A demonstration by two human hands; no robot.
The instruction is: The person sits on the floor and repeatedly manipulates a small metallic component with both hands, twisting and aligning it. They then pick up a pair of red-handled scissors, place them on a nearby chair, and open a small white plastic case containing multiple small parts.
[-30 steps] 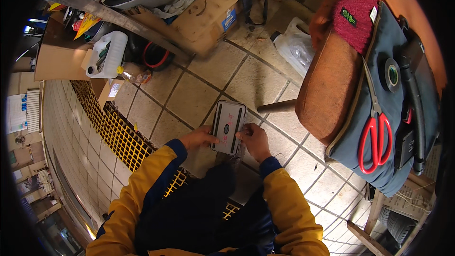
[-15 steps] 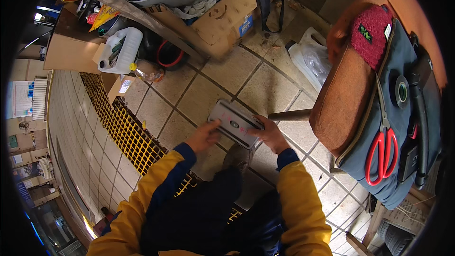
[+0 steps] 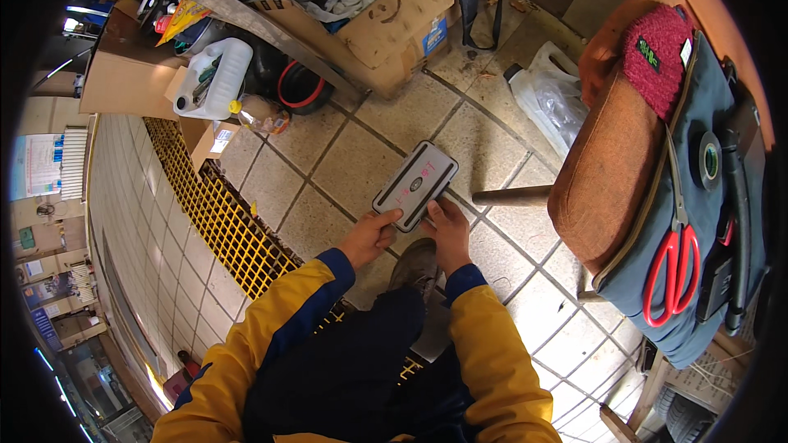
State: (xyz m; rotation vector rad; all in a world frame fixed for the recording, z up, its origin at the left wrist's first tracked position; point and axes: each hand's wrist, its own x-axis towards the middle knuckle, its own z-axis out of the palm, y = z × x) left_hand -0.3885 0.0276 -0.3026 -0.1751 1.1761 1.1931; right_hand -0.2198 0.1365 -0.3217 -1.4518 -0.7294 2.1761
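Note:
Between my hands, over the tiled floor, is a flat grey rectangular case (image 3: pixel 416 184). It has rounded corners, a black strip along each long side, a small dark oval emblem and red handwriting. My left hand (image 3: pixel 371 236) is closed on its near left corner, with the thumb on the top face. My right hand (image 3: pixel 446 235) grips the near right corner, also thumb up. The case slants, its far end pointing up and to the right. Its underside and the fingertips beneath it are hidden.
At right, a brown padded chair (image 3: pixel 607 172) holds a blue-grey cloth bag (image 3: pixel 632 285), red-handled scissors (image 3: pixel 671 271), a tape roll (image 3: pixel 706 160) and a maroon knit item (image 3: pixel 654 49). Plastic jugs (image 3: pixel 215 74), cardboard boxes (image 3: pixel 394 29) and a yellow grate (image 3: pixel 209 205) lie beyond and left.
The case has turned from slanting down-right to pointing up-right. My right hand has shifted from its right end to the near end, and my left hand now grips it.

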